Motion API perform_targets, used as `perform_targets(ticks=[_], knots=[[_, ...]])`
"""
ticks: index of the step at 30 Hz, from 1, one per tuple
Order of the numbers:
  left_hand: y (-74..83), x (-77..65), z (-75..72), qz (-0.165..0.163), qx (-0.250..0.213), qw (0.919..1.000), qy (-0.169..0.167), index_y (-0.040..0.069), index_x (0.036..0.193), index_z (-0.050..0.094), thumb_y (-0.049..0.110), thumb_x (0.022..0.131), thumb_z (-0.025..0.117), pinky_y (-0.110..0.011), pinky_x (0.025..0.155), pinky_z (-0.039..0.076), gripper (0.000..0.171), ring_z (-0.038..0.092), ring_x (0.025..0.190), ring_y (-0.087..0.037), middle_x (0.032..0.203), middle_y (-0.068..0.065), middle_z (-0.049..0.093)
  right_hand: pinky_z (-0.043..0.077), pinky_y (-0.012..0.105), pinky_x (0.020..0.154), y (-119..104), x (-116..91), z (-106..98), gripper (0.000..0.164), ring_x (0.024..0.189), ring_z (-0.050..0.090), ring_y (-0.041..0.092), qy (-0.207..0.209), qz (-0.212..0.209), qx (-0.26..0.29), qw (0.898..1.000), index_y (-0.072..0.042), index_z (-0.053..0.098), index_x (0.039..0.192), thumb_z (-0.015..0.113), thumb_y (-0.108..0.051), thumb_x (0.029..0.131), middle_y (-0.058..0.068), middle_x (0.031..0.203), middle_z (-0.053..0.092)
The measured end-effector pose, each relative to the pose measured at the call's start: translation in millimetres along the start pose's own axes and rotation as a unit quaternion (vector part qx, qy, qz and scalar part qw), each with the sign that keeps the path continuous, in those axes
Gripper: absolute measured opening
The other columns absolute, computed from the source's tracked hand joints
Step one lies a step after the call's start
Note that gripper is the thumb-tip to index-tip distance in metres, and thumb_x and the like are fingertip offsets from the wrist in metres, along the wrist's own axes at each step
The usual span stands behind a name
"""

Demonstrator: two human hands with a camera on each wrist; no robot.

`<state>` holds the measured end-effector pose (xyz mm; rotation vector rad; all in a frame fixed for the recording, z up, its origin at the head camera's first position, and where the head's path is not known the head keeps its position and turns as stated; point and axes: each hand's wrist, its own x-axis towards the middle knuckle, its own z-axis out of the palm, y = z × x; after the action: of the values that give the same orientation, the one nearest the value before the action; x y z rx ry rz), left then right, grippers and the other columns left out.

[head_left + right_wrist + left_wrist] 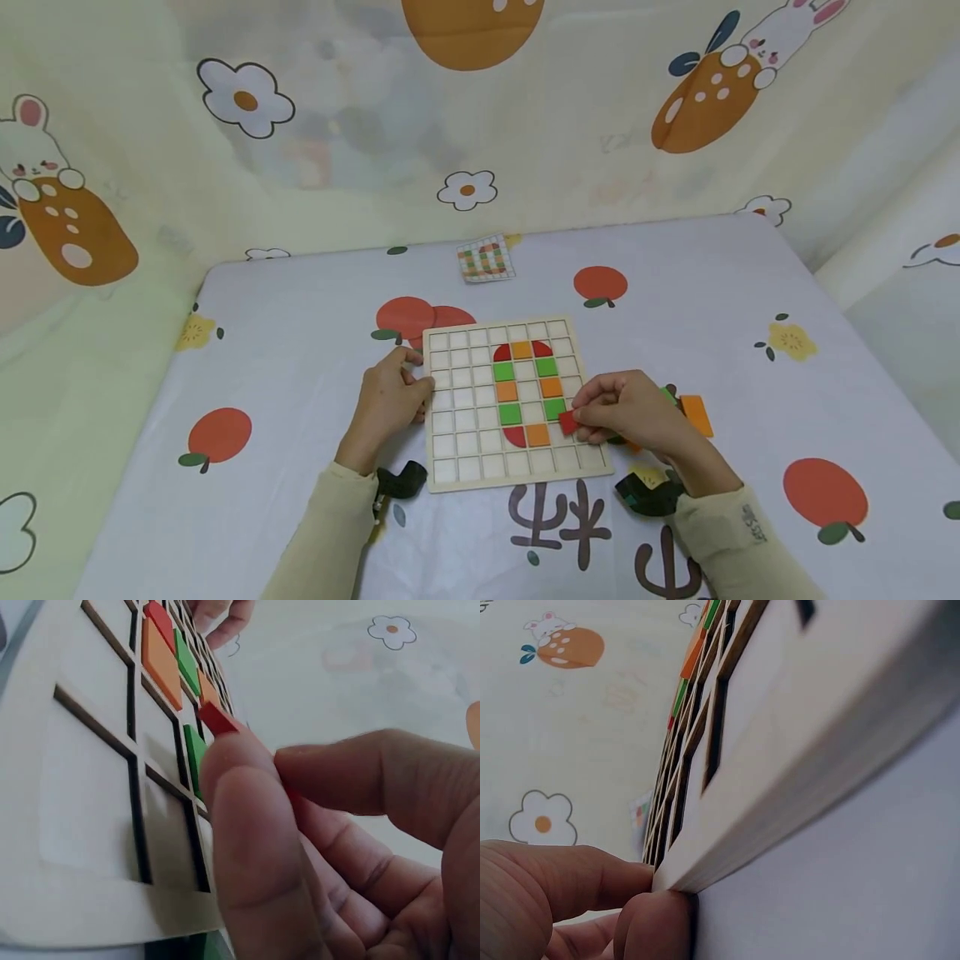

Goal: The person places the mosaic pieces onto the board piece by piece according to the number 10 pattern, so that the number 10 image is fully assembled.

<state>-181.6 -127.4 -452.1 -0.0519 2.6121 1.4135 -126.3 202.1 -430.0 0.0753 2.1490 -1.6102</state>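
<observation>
R hand point(630, 412), ctr-right of frame, pinches red pc point(567, 422) at lower-right area of grid board point(532, 390). L hand point(386, 400), ctr-left, grips board's L edge. Board, w/ red/orange/green tiles point(537, 435), lies lower ctr. Patterned card point(486, 258): upper ctr.

On the desk point(300, 367) I have a pale wooden grid board point(517, 483), green, orange and round-edged red tiles point(521, 350) forming a ring open at its lower-right corner. Near that gap, a red piece point(567, 422) tilts, pinched by the right hand point(626, 412); a loose orange tile point(696, 415) lies right of the board.
</observation>
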Motion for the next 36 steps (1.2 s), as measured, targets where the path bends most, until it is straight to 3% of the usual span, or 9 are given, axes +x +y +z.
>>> perform_targets(ticks=[21, 36], knots=[[-2.4, 0.9, 0.9, 0.008, -0.006, 0.9999, 0.002, 0.001, 0.121, 0.061, 0.007, 0.093, 0.070, -0.027, 0.046, 0.054, 0.029, 0.060, 0.044, -0.016, 0.071, -0.009, 0.058, 0.063, 0.030, 0.065, 8.3, 3.1, 6.3, 0.018, 0.068, 0.073, 0.022, -0.018, -0.003, -0.010, 1.000, 0.007, 0.070, 0.102, 0.075, -0.008, 0.093, 0.014, 0.083, 0.075], [-1.6, 1.4, -0.5, 0.008, 0.005, 0.9999, -0.007, 0.001, 0.123, 0.061, 0.008, 0.094, 0.069, -0.028, 0.048, 0.056, 0.031, 0.062, 0.046, -0.017, 0.073, -0.010, 0.059, 0.061, 0.029, 0.061, 4.5, -0.3, 6.6, 0.017, 0.064, 0.065, 0.022, -0.004, -0.010, -0.023, 1.000, 0.004, 0.071, 0.100, 0.076, -0.011, 0.094, 0.013, 0.077, 0.070]])
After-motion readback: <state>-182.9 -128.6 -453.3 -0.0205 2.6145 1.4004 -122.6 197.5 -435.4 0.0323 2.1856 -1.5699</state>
